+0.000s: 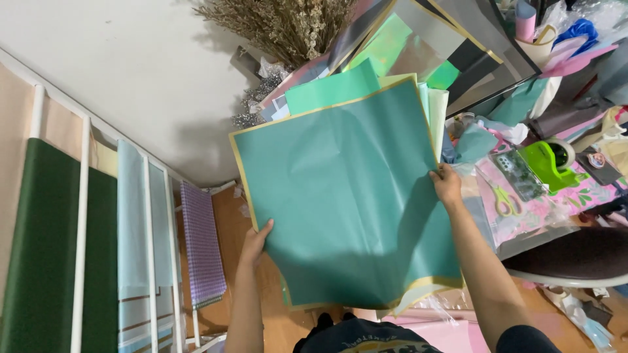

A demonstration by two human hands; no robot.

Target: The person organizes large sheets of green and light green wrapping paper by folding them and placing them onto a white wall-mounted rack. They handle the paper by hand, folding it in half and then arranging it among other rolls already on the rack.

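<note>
Far left, a white rack (82, 216) hangs green, blue and checked paper. The left hand (254, 243) pinches the teal sheet (347, 196) at its left edge — fingers closed on it. The sheet is held up mid-air, gold-bordered, over the floor. The right hand (447, 185) grips its right edge — beyond, a green tape dispenser (548, 163) on the cluttered table (575, 196).

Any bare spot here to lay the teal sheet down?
Barely. The work table is crowded with scissors, tape dispenser and paper scraps. Only the wooden floor between the hanging paper rack and the teal sheet shows bare.
</note>
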